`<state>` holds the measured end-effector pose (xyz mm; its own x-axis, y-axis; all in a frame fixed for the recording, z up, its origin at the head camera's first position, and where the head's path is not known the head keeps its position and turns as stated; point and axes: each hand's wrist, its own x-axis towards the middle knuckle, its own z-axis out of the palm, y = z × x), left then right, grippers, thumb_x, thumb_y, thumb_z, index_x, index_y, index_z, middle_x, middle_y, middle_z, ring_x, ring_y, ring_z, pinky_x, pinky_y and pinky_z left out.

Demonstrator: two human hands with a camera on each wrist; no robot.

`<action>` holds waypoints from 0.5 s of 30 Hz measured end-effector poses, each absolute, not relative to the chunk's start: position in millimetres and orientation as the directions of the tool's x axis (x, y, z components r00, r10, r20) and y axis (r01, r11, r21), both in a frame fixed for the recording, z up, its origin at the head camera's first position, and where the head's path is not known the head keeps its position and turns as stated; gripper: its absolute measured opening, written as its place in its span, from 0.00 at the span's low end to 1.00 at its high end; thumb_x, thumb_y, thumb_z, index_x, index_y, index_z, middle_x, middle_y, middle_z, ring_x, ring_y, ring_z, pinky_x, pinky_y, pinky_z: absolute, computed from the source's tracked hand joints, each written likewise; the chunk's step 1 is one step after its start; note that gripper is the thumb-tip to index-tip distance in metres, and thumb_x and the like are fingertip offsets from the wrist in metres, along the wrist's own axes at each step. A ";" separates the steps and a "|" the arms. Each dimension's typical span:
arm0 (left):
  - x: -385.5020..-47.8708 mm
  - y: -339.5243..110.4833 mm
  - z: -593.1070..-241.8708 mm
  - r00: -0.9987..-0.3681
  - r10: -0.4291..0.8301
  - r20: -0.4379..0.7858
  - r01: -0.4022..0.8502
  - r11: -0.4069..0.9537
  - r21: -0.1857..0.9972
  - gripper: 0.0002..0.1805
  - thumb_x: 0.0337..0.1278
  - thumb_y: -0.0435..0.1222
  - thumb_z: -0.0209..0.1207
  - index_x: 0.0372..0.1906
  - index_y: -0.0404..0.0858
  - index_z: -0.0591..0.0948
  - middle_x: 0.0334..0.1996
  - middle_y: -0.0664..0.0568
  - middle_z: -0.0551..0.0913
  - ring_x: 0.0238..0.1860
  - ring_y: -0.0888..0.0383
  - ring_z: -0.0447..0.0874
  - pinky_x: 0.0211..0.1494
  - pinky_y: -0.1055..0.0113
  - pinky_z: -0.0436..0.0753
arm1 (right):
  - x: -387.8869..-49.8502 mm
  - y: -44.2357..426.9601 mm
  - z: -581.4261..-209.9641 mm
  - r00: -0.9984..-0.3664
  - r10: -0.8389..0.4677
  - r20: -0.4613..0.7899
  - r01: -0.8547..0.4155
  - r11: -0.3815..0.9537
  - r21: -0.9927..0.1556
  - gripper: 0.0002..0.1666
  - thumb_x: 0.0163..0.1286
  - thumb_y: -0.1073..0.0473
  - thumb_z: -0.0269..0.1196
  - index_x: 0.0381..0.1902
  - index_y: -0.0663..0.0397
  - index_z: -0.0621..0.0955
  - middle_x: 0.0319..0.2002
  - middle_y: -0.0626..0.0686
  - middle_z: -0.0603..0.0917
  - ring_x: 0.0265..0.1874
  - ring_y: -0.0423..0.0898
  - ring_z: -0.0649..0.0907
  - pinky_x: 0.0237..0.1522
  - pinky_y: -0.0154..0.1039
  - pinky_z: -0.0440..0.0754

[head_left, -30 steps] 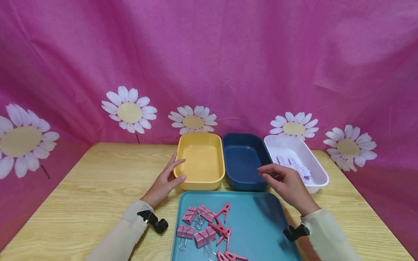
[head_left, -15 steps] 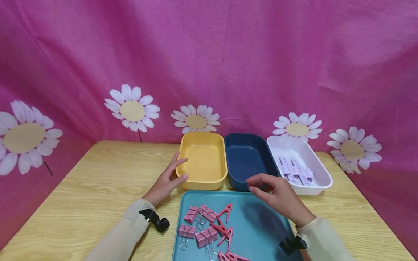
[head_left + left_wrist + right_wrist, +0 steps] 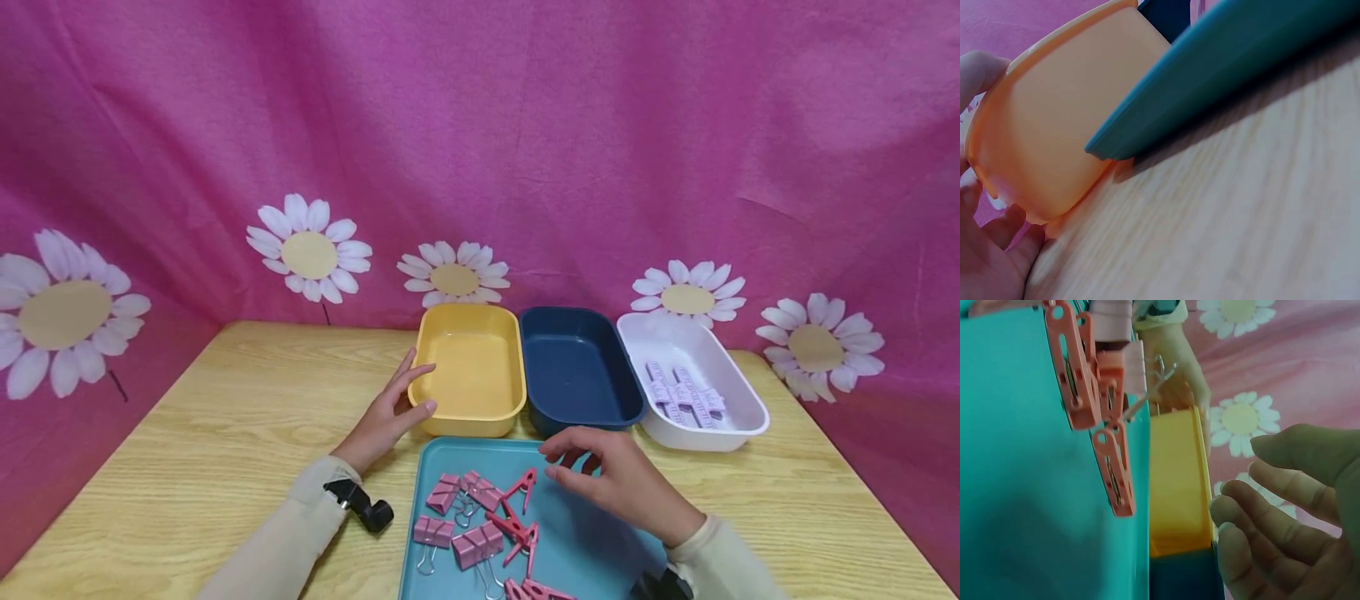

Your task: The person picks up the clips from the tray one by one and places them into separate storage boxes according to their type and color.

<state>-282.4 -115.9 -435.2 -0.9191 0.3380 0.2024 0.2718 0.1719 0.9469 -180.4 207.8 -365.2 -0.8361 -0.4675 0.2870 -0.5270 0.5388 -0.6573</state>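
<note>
In the head view my left hand rests at the left side of the yellow bin, thumb and a finger over its rim. The left wrist view shows fingers along the wall of that bin. My right hand, fingers loosely bent and holding nothing, hovers over the upper part of the teal tray. Left of it lie several red clothespins and several pink binder clips. In the right wrist view clothespins lie across from the bent fingers of my right hand.
A dark blue bin stands between the yellow bin and a white bin holding several pale purple patterned pieces. The bins stand behind the tray on the wooden table. A pink flowered cloth hangs behind.
My right hand has moved from beside the white bin, past the front of the dark blue bin, down and left over the tray. My left hand stays at the yellow bin.
</note>
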 end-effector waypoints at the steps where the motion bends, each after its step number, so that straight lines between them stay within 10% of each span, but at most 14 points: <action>1: -282.5 -115.8 -435.4 -0.919 0.337 0.203 0.272 0.170 0.947 0.32 0.63 0.45 0.61 0.70 0.53 0.66 0.77 0.64 0.39 0.76 0.54 0.41 0.74 0.53 0.54 | -179.2 206.5 -365.8 -0.829 -0.478 0.292 -0.538 0.535 -0.651 0.10 0.63 0.54 0.68 0.43 0.38 0.84 0.37 0.46 0.86 0.32 0.36 0.82 0.32 0.36 0.82; 15: -282.4 -116.0 -435.1 -0.921 0.336 0.197 0.268 0.182 0.946 0.32 0.63 0.45 0.60 0.71 0.51 0.65 0.77 0.65 0.39 0.76 0.53 0.43 0.73 0.53 0.56 | -167.5 187.0 -374.1 -0.797 -0.571 0.199 -0.532 0.507 -0.678 0.11 0.64 0.50 0.67 0.43 0.44 0.84 0.36 0.43 0.85 0.31 0.35 0.82 0.31 0.34 0.82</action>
